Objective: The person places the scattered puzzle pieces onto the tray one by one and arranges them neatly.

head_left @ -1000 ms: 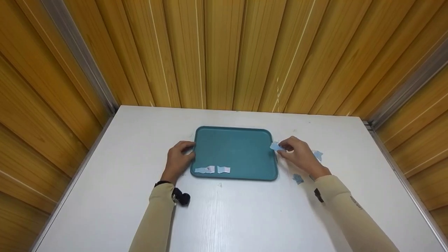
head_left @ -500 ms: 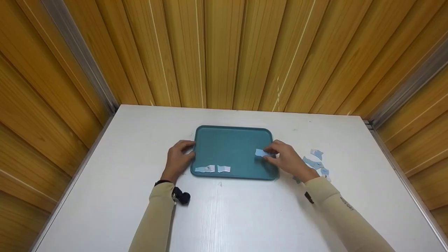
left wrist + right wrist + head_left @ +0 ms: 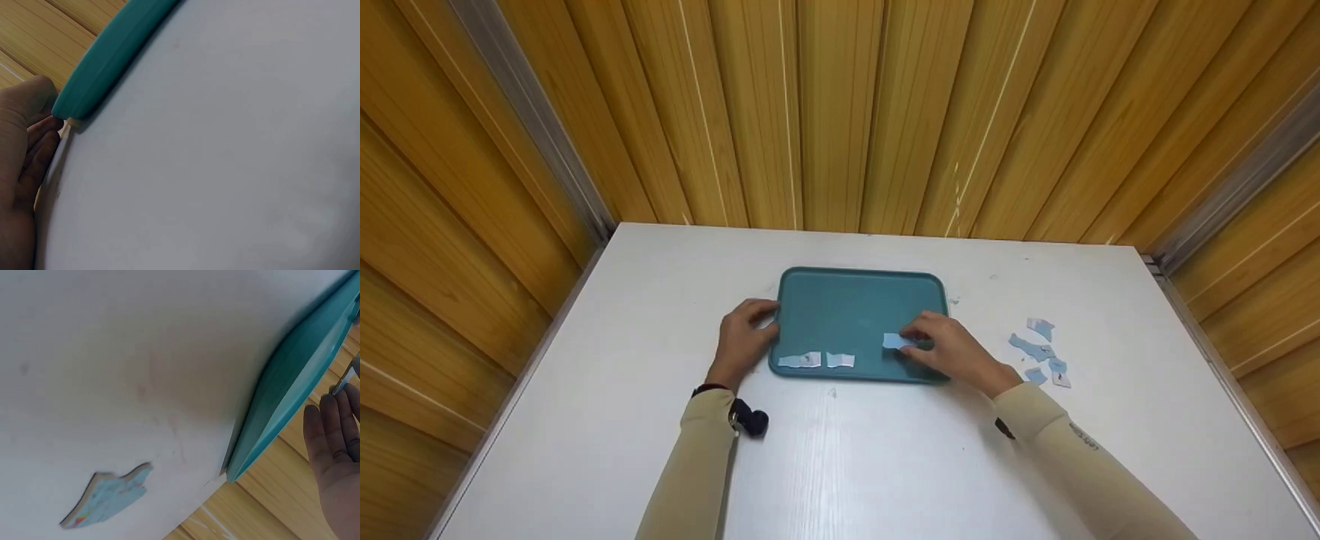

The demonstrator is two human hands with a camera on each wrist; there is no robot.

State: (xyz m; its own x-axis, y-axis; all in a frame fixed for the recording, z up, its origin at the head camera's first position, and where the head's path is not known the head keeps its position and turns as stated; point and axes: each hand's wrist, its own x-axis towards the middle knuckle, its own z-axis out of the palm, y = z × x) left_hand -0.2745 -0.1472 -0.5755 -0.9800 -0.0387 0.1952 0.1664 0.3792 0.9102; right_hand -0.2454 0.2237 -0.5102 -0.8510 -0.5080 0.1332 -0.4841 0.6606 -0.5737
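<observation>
A teal tray (image 3: 855, 304) lies on the white table in the head view. Thumb and fingertips of my left hand (image 3: 737, 345) rest against the tray's left rim. Over the right part of the tray, my right hand (image 3: 956, 352) pinches a light blue puzzle piece (image 3: 892, 341) between thumb and fingers. Its thin edge (image 3: 344, 379) shows at the fingertips in the right wrist view. Two pieces lie along the tray's front left: a longer puzzle piece (image 3: 799, 361) in the corner and a shorter puzzle piece (image 3: 840, 361) beside it, with a narrow gap between them.
Several loose puzzle pieces (image 3: 1033, 349) lie on the table (image 3: 840, 465) right of the tray. One blue puzzle piece (image 3: 105, 498) shows close up in the right wrist view. Wood-patterned panels (image 3: 840, 112) stand behind the table and at both sides.
My right hand has carried the pinched puzzle piece left and toward me, from the tray's right rim to over its inside. More loose pieces now show at the right. The left hand stays put.
</observation>
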